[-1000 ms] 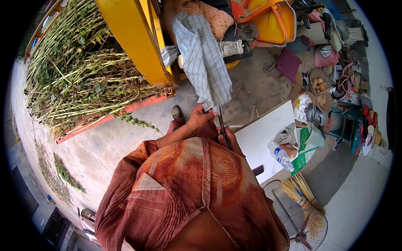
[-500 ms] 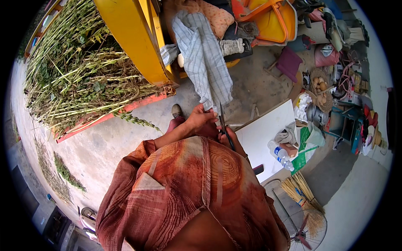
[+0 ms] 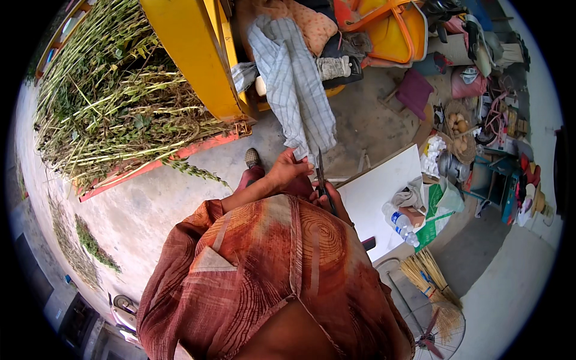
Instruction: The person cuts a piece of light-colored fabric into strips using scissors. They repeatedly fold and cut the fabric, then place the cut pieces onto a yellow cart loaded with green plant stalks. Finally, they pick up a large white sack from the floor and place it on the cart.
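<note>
A pale blue-grey checked cloth (image 3: 295,90) hangs down from the yellow machine toward me, and my left hand (image 3: 288,168) pinches its lower end. My right hand (image 3: 327,198) is wrapped round a pair of dark scissors (image 3: 321,175), whose blades point up and away from me against the cloth's lower edge. Both hands are close together in front of my shirt. Exactly where the blades meet the cloth is too small to make out.
A yellow machine (image 3: 192,54) stands ahead, with cut green stalks (image 3: 126,108) heaped on its left. To the right is a white board (image 3: 366,204) bearing a plastic bottle (image 3: 401,223). Brooms (image 3: 432,276) and a fan (image 3: 429,336) stand lower right; a purple stool (image 3: 414,93) is beyond.
Very little differs: the view has shifted slightly. My left hand still pinches the cloth, and the scissors stay in my right hand at its edge.
</note>
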Demonstrator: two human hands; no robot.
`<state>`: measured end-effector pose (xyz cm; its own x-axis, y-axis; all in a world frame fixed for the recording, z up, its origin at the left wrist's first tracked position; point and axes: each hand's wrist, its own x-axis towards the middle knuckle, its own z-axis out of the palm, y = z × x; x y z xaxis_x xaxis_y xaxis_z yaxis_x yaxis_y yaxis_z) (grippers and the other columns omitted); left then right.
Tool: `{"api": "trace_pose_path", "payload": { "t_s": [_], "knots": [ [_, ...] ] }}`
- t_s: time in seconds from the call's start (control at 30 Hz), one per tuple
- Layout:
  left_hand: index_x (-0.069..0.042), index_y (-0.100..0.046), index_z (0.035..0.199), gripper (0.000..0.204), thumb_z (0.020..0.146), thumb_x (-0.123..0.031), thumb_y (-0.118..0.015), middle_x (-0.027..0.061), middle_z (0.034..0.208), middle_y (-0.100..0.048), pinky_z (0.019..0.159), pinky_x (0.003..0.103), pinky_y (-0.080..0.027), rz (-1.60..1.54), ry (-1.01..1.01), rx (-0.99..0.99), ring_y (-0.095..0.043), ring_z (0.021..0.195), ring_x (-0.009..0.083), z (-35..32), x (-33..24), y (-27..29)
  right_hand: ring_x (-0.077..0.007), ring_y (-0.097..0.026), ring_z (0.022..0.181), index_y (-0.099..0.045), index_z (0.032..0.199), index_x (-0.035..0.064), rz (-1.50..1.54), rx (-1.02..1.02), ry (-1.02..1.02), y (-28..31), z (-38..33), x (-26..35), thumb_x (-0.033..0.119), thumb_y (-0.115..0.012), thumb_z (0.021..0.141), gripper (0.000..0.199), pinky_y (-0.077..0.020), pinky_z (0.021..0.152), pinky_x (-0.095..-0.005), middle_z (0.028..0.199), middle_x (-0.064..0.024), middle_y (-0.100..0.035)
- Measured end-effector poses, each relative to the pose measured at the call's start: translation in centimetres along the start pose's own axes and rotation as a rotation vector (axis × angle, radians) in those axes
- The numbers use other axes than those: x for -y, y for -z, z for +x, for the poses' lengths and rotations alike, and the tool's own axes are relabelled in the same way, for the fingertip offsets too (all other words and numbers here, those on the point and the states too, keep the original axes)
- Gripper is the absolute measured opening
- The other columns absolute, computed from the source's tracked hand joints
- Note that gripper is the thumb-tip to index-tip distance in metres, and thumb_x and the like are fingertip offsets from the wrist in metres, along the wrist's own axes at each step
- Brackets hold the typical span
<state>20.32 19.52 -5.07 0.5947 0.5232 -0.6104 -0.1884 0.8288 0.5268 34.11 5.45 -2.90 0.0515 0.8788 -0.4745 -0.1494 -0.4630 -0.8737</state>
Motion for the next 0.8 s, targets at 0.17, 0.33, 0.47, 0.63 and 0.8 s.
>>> {"api": "trace_pose_path", "payload": {
  "t_s": [0.17, 0.33, 0.47, 0.63, 0.8],
  "knots": [
    [0.001, -0.053, 0.099, 0.028, 0.073, 0.009, -0.062, 0.0048, 0.087, -0.059, 0.064, 0.026, -0.051, 0.17, -0.224, 0.003, -0.058, 0.075, 0.0123, 0.4, 0.9, 0.0, -0.0084, -0.051, 0.067, -0.047, 0.103, 0.0032, 0.285, -0.135, -0.005, -0.7, 2.9, 0.8, 0.039, -0.054, 0.087, 0.04, -0.0409, 0.055, -0.0195, 0.082, -0.0028, -0.054],
    [0.005, -0.057, 0.085, 0.013, 0.074, 0.006, -0.063, 0.0065, 0.073, -0.062, 0.061, 0.025, -0.049, 0.173, -0.13, 0.124, -0.06, 0.065, 0.0144, 0.3, -0.1, 0.2, -0.0088, -0.051, 0.059, -0.047, 0.099, 0.0024, 0.296, -0.323, 0.027, -2.6, 6.3, 2.1, 0.014, -0.059, 0.084, 0.022, -0.0405, 0.049, -0.022, 0.068, -0.0027, -0.054],
    [0.002, -0.053, 0.096, 0.021, 0.079, -0.004, -0.063, 0.0079, 0.086, -0.06, 0.07, 0.03, -0.05, 0.096, -0.188, 0.145, -0.059, 0.079, 0.0164, 0.4, 0.3, 1.0, -0.0095, -0.05, 0.06, -0.047, 0.1, 0.0027, 0.352, -0.295, 0.014, -2.7, 6.6, 3.0, 0.014, -0.057, 0.086, 0.021, -0.0405, 0.052, -0.0231, 0.069, -0.003, -0.053],
    [-0.013, -0.042, 0.118, 0.051, 0.076, -0.022, -0.07, 0.0053, 0.106, -0.053, 0.086, 0.035, -0.043, -0.649, 0.057, 0.056, -0.053, 0.1, 0.0199, 0.2, -1.3, 2.0, -0.0102, -0.047, 0.062, -0.045, 0.101, 0.0023, 0.35, -0.244, -0.031, -1.7, 5.7, 3.6, 0.014, -0.053, 0.087, 0.02, -0.0406, 0.056, -0.024, 0.073, -0.0045, -0.052],
    [-0.015, -0.053, 0.098, 0.018, 0.084, -0.019, -0.062, -0.0006, 0.091, -0.06, 0.078, 0.034, -0.047, -0.582, 0.011, 0.029, -0.058, 0.09, 0.0186, 1.7, -0.8, 2.6, -0.0101, -0.049, 0.066, -0.045, 0.106, 0.0018, 0.341, -0.135, -0.062, -0.6, 5.1, 3.3, 0.018, -0.051, 0.089, 0.024, -0.0432, 0.059, -0.0244, 0.078, -0.0061, -0.054]
  ]
}}
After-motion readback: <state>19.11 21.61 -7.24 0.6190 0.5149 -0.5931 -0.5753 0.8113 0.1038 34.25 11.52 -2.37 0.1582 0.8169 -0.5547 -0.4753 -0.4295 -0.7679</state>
